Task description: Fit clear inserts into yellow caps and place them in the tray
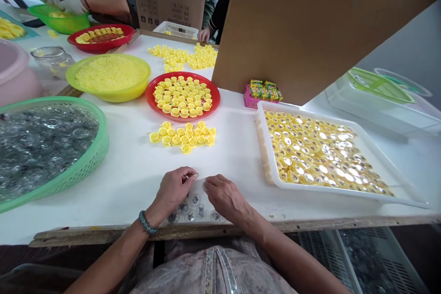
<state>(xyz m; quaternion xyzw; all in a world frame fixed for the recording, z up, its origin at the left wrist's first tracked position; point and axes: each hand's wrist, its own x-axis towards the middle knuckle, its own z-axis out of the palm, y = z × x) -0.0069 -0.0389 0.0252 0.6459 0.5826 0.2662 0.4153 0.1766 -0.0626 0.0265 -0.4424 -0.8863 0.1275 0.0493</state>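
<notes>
My left hand [175, 187], with a beaded bracelet [147, 223] at the wrist, is closed in a pinch just above the white table. What its fingertips hold, if anything, is too small to make out. Close beside it, my right hand [225, 195] has its fingers curled together, and their tips hide whatever may be in them. Between and below both hands lie several clear round plastic covers [201, 211] with dark prints. Beyond the hands sits a loose group of small yellow cup-shaped pieces [189, 133].
A red plate [217, 101] of yellow pieces stands ahead. Left are a green basket [103, 133] of clear covers and a yellow bowl [146, 73]. A white tray [272, 170] of finished-looking pieces is right, near a cardboard panel [292, 23]. Two other people work across the table.
</notes>
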